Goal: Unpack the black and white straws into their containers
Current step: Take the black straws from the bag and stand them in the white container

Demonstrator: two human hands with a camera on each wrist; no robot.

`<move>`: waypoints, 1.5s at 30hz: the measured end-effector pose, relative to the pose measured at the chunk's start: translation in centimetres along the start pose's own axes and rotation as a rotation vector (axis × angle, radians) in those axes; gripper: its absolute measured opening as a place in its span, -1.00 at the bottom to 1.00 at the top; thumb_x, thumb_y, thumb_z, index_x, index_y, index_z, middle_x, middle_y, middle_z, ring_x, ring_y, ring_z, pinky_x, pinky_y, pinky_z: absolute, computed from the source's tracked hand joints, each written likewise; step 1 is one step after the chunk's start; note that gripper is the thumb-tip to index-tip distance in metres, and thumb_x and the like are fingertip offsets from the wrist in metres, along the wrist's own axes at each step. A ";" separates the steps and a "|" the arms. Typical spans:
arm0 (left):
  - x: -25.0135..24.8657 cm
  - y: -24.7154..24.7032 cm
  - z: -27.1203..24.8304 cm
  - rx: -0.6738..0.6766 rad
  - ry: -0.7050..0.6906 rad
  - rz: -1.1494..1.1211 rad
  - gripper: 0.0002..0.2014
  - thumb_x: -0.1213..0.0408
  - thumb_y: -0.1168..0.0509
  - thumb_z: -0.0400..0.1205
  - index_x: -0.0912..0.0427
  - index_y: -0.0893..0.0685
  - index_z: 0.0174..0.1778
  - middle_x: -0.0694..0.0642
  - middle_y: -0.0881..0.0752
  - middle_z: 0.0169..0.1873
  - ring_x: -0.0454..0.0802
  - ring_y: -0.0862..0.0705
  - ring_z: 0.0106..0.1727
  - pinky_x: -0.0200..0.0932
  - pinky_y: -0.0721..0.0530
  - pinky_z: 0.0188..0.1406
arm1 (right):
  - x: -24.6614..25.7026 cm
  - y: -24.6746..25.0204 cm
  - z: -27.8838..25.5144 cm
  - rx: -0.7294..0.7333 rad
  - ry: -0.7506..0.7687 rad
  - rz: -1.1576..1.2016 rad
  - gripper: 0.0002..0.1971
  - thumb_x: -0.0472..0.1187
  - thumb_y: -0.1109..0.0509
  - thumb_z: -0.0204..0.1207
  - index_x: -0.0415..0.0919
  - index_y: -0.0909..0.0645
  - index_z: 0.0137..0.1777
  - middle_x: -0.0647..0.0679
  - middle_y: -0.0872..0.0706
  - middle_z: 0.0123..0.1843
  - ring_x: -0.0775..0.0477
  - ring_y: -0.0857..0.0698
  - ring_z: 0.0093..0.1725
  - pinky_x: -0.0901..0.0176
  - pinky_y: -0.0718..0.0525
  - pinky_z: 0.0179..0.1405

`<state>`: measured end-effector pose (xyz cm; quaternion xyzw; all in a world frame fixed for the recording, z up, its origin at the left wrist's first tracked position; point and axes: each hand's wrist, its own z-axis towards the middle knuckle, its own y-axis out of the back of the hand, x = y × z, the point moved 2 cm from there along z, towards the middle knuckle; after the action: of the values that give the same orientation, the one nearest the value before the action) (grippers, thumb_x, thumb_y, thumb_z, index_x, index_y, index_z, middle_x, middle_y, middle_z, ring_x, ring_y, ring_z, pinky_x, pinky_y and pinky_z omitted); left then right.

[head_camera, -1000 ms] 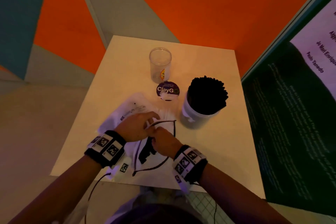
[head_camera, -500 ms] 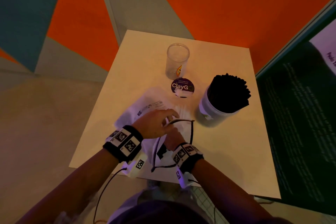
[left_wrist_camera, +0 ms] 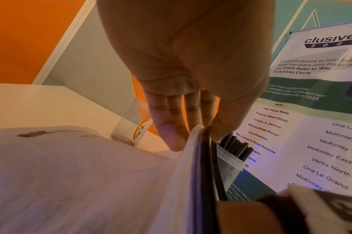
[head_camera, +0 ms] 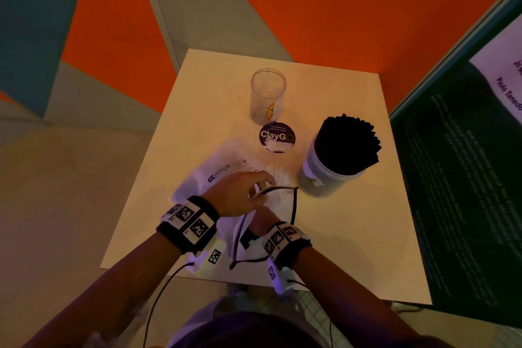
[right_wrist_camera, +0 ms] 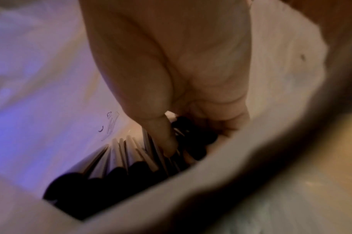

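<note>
Two hands work a white plastic bag (head_camera: 226, 169) lying near-centre on the table (head_camera: 353, 234). Left hand (head_camera: 240, 195) pinches the bag's dark-edged opening (left_wrist_camera: 203, 158), holding it apart. Right hand (right_wrist_camera: 171, 79) is inside the bag, fingers curled onto white straws (right_wrist_camera: 119, 152). Black straws (head_camera: 348, 144) fill the white container (head_camera: 313, 175) at right; clear container (head_camera: 267, 96) stands far-centre, behind a ClayGo sticker (head_camera: 276, 137).

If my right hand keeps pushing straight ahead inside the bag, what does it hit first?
Most likely the white straws lying in the bag: the right hand already has its fingertips among them. Depth beyond is blurred.
</note>
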<state>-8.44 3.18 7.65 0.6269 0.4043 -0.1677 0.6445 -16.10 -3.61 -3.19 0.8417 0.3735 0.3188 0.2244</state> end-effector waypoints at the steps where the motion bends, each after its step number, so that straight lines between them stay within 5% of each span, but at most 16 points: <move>1: -0.1 0.0 0.0 0.002 0.004 0.004 -0.70 0.17 -0.35 0.61 -0.03 -0.58 0.26 -0.23 -0.60 -0.14 -0.27 -0.63 -0.19 -0.12 -0.69 -0.11 | -0.1 -0.2 0.3 -0.002 0.011 -0.025 -0.34 -0.06 -0.35 0.59 -0.28 -0.21 0.59 -0.19 -0.39 0.56 -0.20 -0.37 0.55 -0.04 -0.29 0.58; 6: -0.6 -0.2 0.5 0.008 0.033 -0.005 -0.71 0.19 -0.35 0.60 -0.01 -0.59 0.25 -0.18 -0.63 -0.13 -0.19 -0.66 -0.17 -0.09 -0.70 -0.09 | 0.3 -0.1 -0.4 -0.002 0.031 -0.119 -0.44 -0.05 -0.25 0.64 -0.24 -0.29 0.58 -0.24 -0.39 0.57 -0.25 -0.39 0.55 -0.15 -0.35 0.55; 9: -0.9 -0.2 0.7 0.007 0.041 0.017 -0.73 0.17 -0.34 0.62 0.01 -0.59 0.24 -0.09 -0.67 -0.10 -0.14 -0.66 -0.16 -0.04 -0.70 -0.09 | 0.5 1.1 -1.4 -0.063 0.193 -0.092 -0.37 -0.08 -0.31 0.62 -0.18 -0.19 0.62 -0.19 -0.27 0.64 -0.20 -0.26 0.61 -0.19 -0.18 0.62; 11: -0.9 -0.1 0.7 0.008 0.065 0.037 -0.73 0.16 -0.33 0.63 0.00 -0.59 0.25 -0.08 -0.67 -0.07 -0.10 -0.65 -0.15 0.00 -0.69 -0.08 | 0.3 2.6 -2.5 0.011 0.180 -0.007 -0.44 -0.18 -0.29 0.65 -0.28 -0.23 0.60 -0.26 -0.35 0.59 -0.22 -0.39 0.50 -0.12 -0.25 0.59; 14: -1.1 -0.5 1.1 0.006 0.084 0.104 -0.72 0.14 -0.32 0.63 0.00 -0.59 0.26 -0.05 -0.68 0.01 -0.07 -0.62 -0.05 0.01 -0.65 0.01 | -1.2 5.0 -5.0 0.126 0.141 -0.056 -0.71 -0.34 -0.21 0.66 -0.42 -0.48 0.33 -0.39 -0.63 0.21 -0.21 -0.61 -0.10 -0.04 -0.58 0.21; 16: -1.5 -1.1 1.5 -0.022 0.011 0.170 -0.74 0.17 -0.32 0.63 0.08 -0.63 0.23 0.03 -0.67 0.07 0.01 -0.59 0.09 0.00 -0.57 0.14 | -2.8 6.9 -7.1 0.140 0.123 -0.090 -0.90 -0.35 -0.20 0.64 -0.33 -0.51 -0.08 -0.18 -0.60 -0.19 0.00 -0.47 -0.38 0.03 -0.54 -0.12; 18: -1.9 -2.1 2.0 -0.066 -0.096 0.301 -0.73 0.17 -0.34 0.61 0.12 -0.67 0.21 0.09 -0.64 0.17 0.08 -0.53 0.26 0.03 -0.45 0.29 | -4.6 9.0 -9.3 0.136 0.119 -0.170 -0.71 -0.39 -0.17 0.61 -0.21 -0.33 -0.36 -0.06 -0.44 -0.36 0.03 -0.36 -0.45 0.08 -0.41 -0.32; 22: -3.6 -4.5 3.7 -0.076 -0.190 0.355 -0.52 -0.11 -0.33 0.55 0.01 -0.58 0.35 0.02 -0.48 0.41 -0.01 -0.22 0.53 -0.10 -0.09 0.41 | -8.4 13.9 -14.4 0.172 0.067 -0.242 -0.75 -0.37 -0.14 0.60 -0.20 -0.43 -0.32 -0.04 -0.45 -0.45 0.00 -0.34 -0.53 0.20 -0.26 -0.56; 24: -4.9 -5.9 5.0 0.011 -0.203 0.353 -0.37 -0.26 -0.30 0.51 -0.02 -0.47 0.44 -0.03 -0.46 0.41 -0.06 -0.27 0.50 -0.15 -0.14 0.42 | -9.9 16.1 -16.7 0.179 0.060 -0.238 -0.86 -0.31 -0.15 0.62 -0.21 -0.49 -0.15 -0.03 -0.49 -0.41 0.03 -0.36 -0.54 0.24 -0.27 -0.60; 28: -6.6 -7.1 7.6 0.092 -0.027 0.149 -0.49 -0.07 -0.37 0.55 -0.09 -0.45 0.41 0.03 -0.71 0.08 0.01 -0.67 0.04 -0.17 -0.58 -0.06 | -11.3 19.5 -20.0 0.133 0.120 -0.127 -0.88 -0.19 -0.25 0.60 -0.22 -0.57 -0.05 -0.07 -0.62 -0.30 -0.04 -0.53 -0.40 0.15 -0.43 -0.42; 31: -6.8 -6.8 8.8 0.038 0.009 -0.004 -0.84 0.17 -0.36 0.60 -0.10 -0.62 0.08 0.01 -0.73 -0.22 -0.07 -0.68 -0.25 -0.28 -0.52 -0.29 | -12.2 21.1 -20.6 -0.104 0.231 0.122 -0.74 0.00 -0.37 0.58 -0.14 -0.61 0.14 -0.03 -0.70 -0.11 0.03 -0.64 -0.18 0.16 -0.52 -0.20; 33: -6.8 -6.6 9.3 -0.003 0.029 -0.072 -0.83 0.24 -0.35 0.60 -0.11 -0.63 0.06 -0.04 -0.68 -0.29 -0.27 -0.61 -0.36 -0.44 -0.47 -0.36 | -12.3 21.7 -20.6 -0.370 0.327 0.410 -0.69 0.01 -0.35 0.59 -0.14 -0.59 0.23 0.05 -0.68 0.01 0.16 -0.63 -0.07 0.27 -0.54 -0.06; 35: -7.1 -6.4 9.9 -0.027 0.037 -0.124 -0.83 0.26 -0.35 0.61 -0.05 -0.66 0.09 -0.05 -0.66 -0.32 -0.32 -0.60 -0.39 -0.47 -0.47 -0.39 | -11.7 21.5 -20.2 -0.578 0.433 0.575 -0.76 -0.11 -0.29 0.65 -0.26 -0.62 0.15 0.15 -0.64 -0.11 0.36 -0.58 -0.17 0.48 -0.47 -0.13; 38: -7.9 -6.4 10.8 -0.035 0.016 -0.102 -0.85 0.22 -0.32 0.63 -0.14 -0.65 0.04 -0.04 -0.67 -0.32 -0.29 -0.58 -0.40 -0.39 -0.46 -0.39 | -11.0 20.8 -19.4 -0.684 0.478 0.649 -0.81 -0.20 -0.29 0.66 -0.31 -0.64 0.09 0.08 -0.66 -0.08 0.33 -0.60 -0.10 0.49 -0.47 -0.07; 42: -9.0 -5.6 11.5 -0.146 0.028 -0.232 -0.84 0.12 -0.27 0.67 -0.32 -0.57 -0.12 0.01 -0.74 -0.25 -0.05 -0.69 -0.27 -0.10 -0.61 -0.28 | -10.9 20.8 -19.9 -0.744 0.662 1.090 -0.63 -0.44 -0.38 0.52 -0.33 -0.40 0.29 -0.18 -0.55 0.24 0.01 -0.58 0.27 0.22 -0.57 0.24; 45: -10.6 -5.0 12.0 -0.183 -0.056 -0.347 -0.80 0.11 -0.25 0.67 -0.36 -0.60 -0.17 -0.24 -0.71 -0.32 -0.26 -0.65 -0.33 -0.35 -0.58 -0.37 | -9.7 20.3 -20.1 -0.740 0.761 1.000 -0.56 -0.59 -0.29 0.53 -0.21 -0.35 0.31 -0.29 -0.56 0.11 -0.22 -0.60 0.22 -0.02 -0.56 0.38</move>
<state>-14.84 -12.03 10.64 0.4818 0.5017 -0.2563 0.6712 -25.41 -20.87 19.70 0.6116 -0.1355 0.7593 0.1764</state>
